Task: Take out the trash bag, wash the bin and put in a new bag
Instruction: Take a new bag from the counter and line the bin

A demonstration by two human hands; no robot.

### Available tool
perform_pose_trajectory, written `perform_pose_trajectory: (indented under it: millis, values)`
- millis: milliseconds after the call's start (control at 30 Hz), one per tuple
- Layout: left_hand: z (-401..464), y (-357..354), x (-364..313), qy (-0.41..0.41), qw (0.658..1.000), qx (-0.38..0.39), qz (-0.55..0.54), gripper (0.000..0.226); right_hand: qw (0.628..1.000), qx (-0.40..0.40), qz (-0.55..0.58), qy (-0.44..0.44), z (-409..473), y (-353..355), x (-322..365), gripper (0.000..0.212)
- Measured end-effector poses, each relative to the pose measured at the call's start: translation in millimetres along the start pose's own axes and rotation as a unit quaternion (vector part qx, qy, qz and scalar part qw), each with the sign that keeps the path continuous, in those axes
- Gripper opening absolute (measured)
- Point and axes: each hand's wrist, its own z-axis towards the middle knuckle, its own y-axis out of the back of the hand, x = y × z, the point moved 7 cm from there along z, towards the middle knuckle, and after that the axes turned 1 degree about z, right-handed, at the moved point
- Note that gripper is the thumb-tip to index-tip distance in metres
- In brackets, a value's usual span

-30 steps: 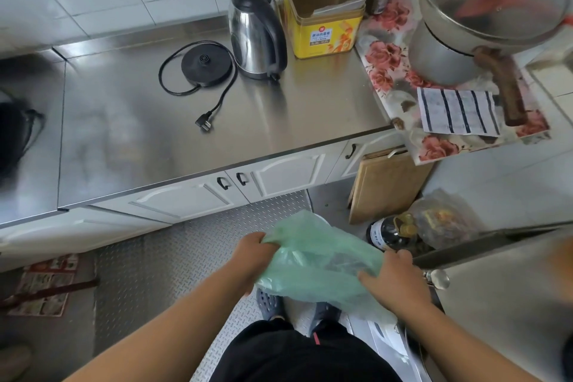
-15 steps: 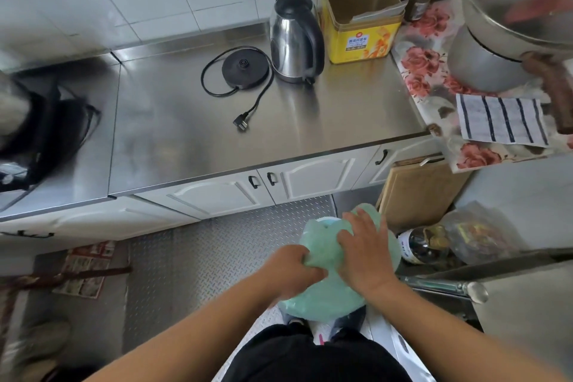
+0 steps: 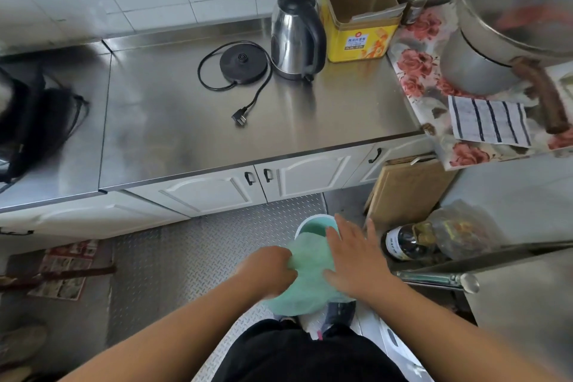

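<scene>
Far left on the steel counter (image 3: 310,121): blurred black bag (image 3: 40,124). Then black round kettle base (image 3: 243,63) with unplugged cord, steel electric kettle (image 3: 296,36), open yellow tin (image 3: 361,20), label unreadable. Floor: left hand (image 3: 268,268) grips the pale green trash bag (image 3: 307,273), fingers curled into it; right hand (image 3: 356,253) spread flat, pressing it over the white round bin (image 3: 310,224). Dark labelled bottle (image 3: 406,242) just right, text unreadable.
</scene>
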Motion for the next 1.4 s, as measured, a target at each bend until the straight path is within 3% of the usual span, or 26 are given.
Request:
perform_pose_trajectory:
  millis: [67, 167, 233, 333, 400, 500, 667, 800, 933, 1033, 1167, 1300, 1400]
  values:
    - [-0.8, 3.5, -6.8, -0.021, 1.000, 0.000, -0.003, 0.019, 0.999, 0.013, 0.047, 0.001, 0.6, -6.7, 8.0, 0.101]
    - [-6.1, 9.8, -16.2, -0.062, 0.998, -0.004, -0.003, 0.027, 0.998, 0.001, 0.060, -0.021, 6.2, -9.1, 13.8, 0.110]
    - [-10.1, 13.0, -19.3, -0.082, 0.997, -0.007, -0.002, 0.032, 0.999, -0.026, 0.036, 0.012, 9.6, -1.3, 22.6, 0.093]
    - [-13.5, 13.5, -11.7, -0.074, 0.997, -0.010, -0.004, 0.033, 0.987, -0.090, 0.000, 0.134, 13.2, 14.2, 43.8, 0.039]
    - [-13.6, 13.6, 5.0, -0.032, 0.999, -0.025, 0.005, 0.026, 0.984, -0.045, 0.053, 0.165, 16.8, 12.7, 50.4, 0.021]
    - [-12.8, 13.5, 41.8, 0.055, 0.997, -0.049, 0.035, 0.019, 0.990, 0.017, 0.089, 0.108, 22.5, 9.1, 44.6, 0.023]
    - [2.1, 11.8, 77.7, 0.125, 0.988, -0.079, 0.041, 0.020, 0.993, -0.032, 0.111, 0.036, 21.9, 17.7, 19.3, 0.022]
    - [19.9, 14.6, 98.5, 0.174, 0.980, -0.101, 0.001, 0.022, 0.991, -0.038, 0.125, -0.039, 14.8, 15.5, -16.8, 0.035]
    - [48.2, -0.3, 101.5, 0.211, 0.967, -0.090, -0.106, 0.015, 0.987, -0.040, 0.124, -0.091, 9.7, -3.8, -53.5, 0.043]
    - [74.6, -26.6, 94.9, 0.248, 0.931, -0.080, -0.257, 0.019, 0.983, 0.009, 0.124, -0.138, 15.0, -42.1, -75.0, 0.043]
    - [117.3, -73.4, 88.8, 0.287, 0.892, -0.068, -0.344, 0.029, 0.947, 0.069, 0.200, -0.242, 33.3, -111.8, -106.0, 0.023]
    - [175.6, -120.6, 82.2, 0.270, 0.902, -0.048, -0.334, 0.018, 0.878, 0.079, 0.329, -0.339, 62.8, -188.2, -131.8, 0.016]
    - [223.5, -154.3, 81.2, 0.252, 0.902, -0.040, -0.348, 0.013, 0.849, 0.064, 0.374, -0.368, 89.8, -241.6, -146.5, 0.019]
